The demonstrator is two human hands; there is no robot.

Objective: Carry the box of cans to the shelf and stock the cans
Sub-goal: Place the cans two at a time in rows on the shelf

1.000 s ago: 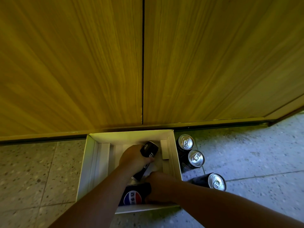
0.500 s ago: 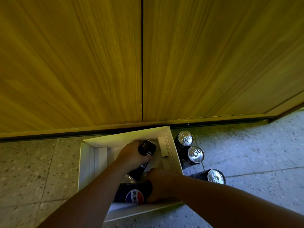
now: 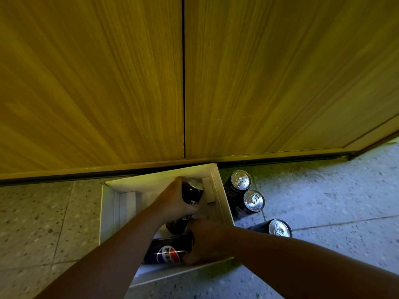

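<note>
Inside the white box (image 3: 108, 212), my left hand (image 3: 172, 203) grips one can (image 3: 192, 190) and my right hand (image 3: 207, 240) holds the logo can (image 3: 168, 251), I think to lift both out.

The cabinet doors (image 3: 129, 83) look like wood or wood-grain laminate with a smooth, faintly satin face, and the floor (image 3: 323, 190) is speckled stone-like tile, matt and grainy. The box (image 3: 108, 212) appears to be plain white card with a matt surface. The cans on the floor (image 3: 253, 200) have shiny bare-metal tops and glossy dark printed sides.
</note>
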